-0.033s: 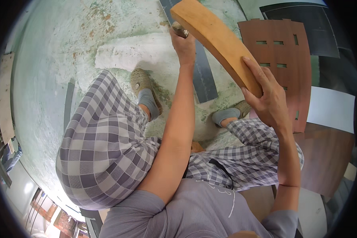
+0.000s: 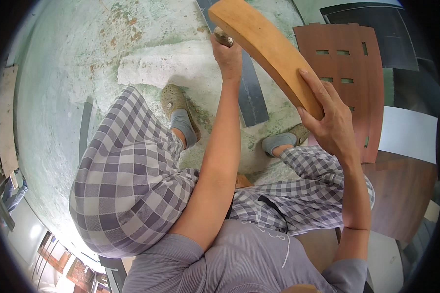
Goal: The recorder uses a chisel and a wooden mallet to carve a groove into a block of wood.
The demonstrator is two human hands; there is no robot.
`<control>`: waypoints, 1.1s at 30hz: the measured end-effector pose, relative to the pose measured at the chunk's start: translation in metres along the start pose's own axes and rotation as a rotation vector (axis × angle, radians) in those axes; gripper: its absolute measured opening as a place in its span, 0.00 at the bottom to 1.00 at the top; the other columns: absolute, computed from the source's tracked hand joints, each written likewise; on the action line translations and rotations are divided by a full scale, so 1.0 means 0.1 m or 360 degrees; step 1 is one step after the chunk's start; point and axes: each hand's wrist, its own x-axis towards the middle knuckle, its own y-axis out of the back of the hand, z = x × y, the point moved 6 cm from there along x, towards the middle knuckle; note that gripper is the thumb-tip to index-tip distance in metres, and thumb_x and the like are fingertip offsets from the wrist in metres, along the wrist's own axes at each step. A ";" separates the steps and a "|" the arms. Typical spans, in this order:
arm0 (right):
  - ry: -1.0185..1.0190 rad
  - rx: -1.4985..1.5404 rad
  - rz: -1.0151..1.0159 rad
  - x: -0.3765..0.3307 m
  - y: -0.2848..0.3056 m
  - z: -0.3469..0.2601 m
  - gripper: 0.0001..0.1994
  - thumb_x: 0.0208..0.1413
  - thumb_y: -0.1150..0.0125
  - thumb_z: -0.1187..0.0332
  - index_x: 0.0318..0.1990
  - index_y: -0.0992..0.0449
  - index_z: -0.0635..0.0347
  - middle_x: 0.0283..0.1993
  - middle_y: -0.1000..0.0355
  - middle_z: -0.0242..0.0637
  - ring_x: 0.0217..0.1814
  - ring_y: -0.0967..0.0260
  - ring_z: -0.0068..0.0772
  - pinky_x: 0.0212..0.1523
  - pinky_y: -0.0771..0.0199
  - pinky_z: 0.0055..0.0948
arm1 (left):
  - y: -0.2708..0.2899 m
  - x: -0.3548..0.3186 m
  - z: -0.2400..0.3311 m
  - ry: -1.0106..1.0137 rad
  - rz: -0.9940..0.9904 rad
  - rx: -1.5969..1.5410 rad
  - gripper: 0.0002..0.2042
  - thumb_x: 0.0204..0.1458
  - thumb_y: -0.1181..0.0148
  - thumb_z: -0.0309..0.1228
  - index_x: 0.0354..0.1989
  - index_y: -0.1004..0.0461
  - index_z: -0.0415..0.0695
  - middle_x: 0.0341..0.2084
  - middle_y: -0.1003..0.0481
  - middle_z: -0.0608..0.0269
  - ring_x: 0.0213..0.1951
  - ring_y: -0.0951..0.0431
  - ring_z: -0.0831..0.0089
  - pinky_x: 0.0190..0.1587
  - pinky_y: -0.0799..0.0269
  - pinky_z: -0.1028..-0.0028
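A long, thick light-brown wooden block (image 2: 264, 44) rises from the lower right to the upper edge. My right hand (image 2: 331, 115) is closed round its near end, thumb and fingers on opposite sides. Beside the block's far end, my left hand (image 2: 227, 58) is closed on a worn object with a rounded, dark-and-pale end (image 2: 223, 37). Its kind cannot be made out, as my fingers and the block hide most of it. Below them a dark grey strip (image 2: 252, 95) lies on the floor between my feet.
A reddish-brown slotted panel (image 2: 337, 63) lies to the right, with black panels (image 2: 376, 34) behind it. Nearer are a white panel (image 2: 408, 134) and a brown board (image 2: 401, 193). Pale boards (image 2: 6, 119) stand at the far left. The floor (image 2: 83, 53) is stained green and white.
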 end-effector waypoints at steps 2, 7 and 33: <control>0.0028 0.0003 0.0037 0.02 0.00 0.00 0.32 0.47 0.39 0.69 0.63 0.37 0.39 0.52 0.32 0.42 0.47 0.28 0.44 0.48 0.26 0.39 | -0.03 -0.03 -0.01 -0.0014 -0.0032 0.0040 0.15 0.52 0.39 0.30 0.42 0.36 0.38 0.34 0.30 0.59 0.36 0.29 0.68 0.43 0.32 0.70; -0.0040 -0.0204 -0.0129 0.04 -0.09 0.04 0.33 0.47 0.39 0.68 0.64 0.38 0.39 0.54 0.32 0.42 0.48 0.28 0.44 0.48 0.26 0.38 | -0.04 -0.02 -0.05 0.0033 -0.0095 -0.0073 0.15 0.51 0.39 0.31 0.42 0.35 0.38 0.34 0.28 0.57 0.38 0.27 0.67 0.44 0.32 0.70; -0.0445 0.0499 0.0187 -0.09 -0.07 0.73 0.30 0.51 0.43 0.62 0.64 0.37 0.45 0.61 0.35 0.46 0.59 0.34 0.40 0.58 0.36 0.34 | -0.17 -0.12 -0.25 -0.0103 -0.0236 0.0281 0.20 0.47 0.40 0.29 0.48 0.37 0.36 0.37 0.28 0.48 0.38 0.25 0.57 0.45 0.30 0.65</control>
